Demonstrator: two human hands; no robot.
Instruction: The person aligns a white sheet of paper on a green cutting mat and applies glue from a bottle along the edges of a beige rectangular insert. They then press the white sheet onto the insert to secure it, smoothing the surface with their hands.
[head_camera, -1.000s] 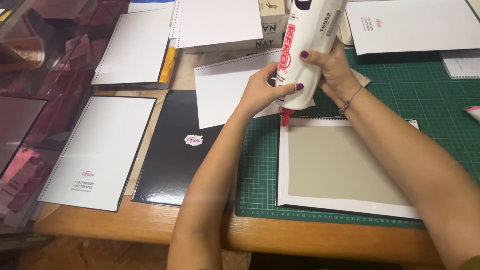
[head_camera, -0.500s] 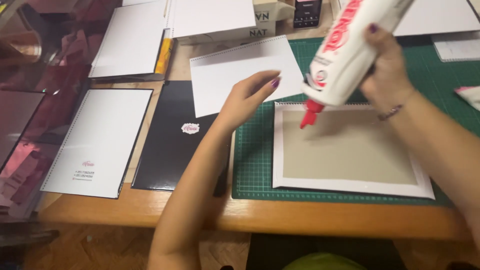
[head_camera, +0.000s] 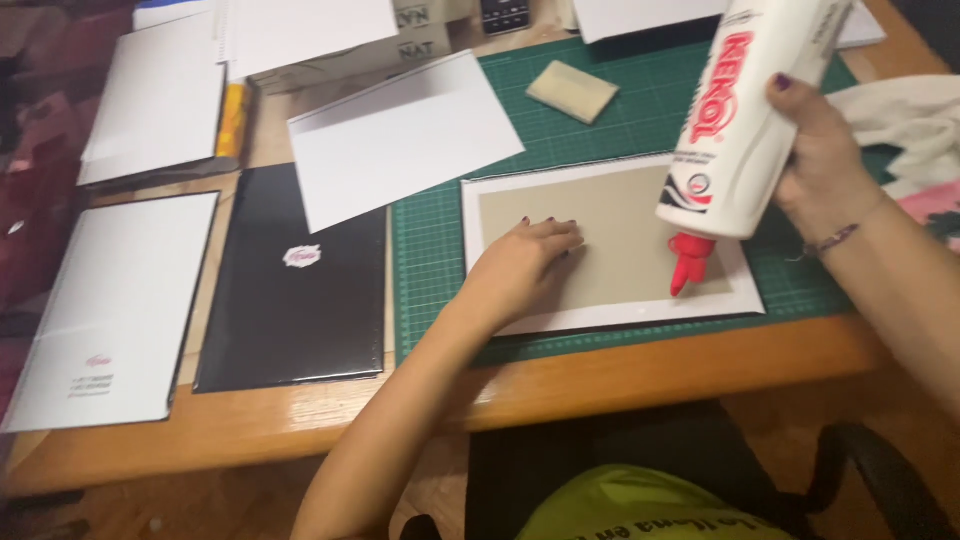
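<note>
My right hand (head_camera: 815, 170) grips a large white glue bottle (head_camera: 740, 120) with a red nozzle, tipped downward. The nozzle hovers over the right part of a grey board (head_camera: 620, 230) that lies on a white sheet with a border showing all round. My left hand (head_camera: 525, 262) rests flat, fingers together, on the left part of that board. Board and sheet lie on a green cutting mat (head_camera: 650, 100) near the table's front edge.
A loose white sheet (head_camera: 400, 135) lies left of the mat, over a black cover (head_camera: 290, 290). White covers (head_camera: 110, 310) sit further left. A tan block (head_camera: 572, 92) rests on the mat; a white cloth (head_camera: 900, 115) is at the right. Boxes stand behind.
My left hand came down from the white sheet onto the grey board. The glue bottle moved right and lower, its nozzle now over the board's right side.
</note>
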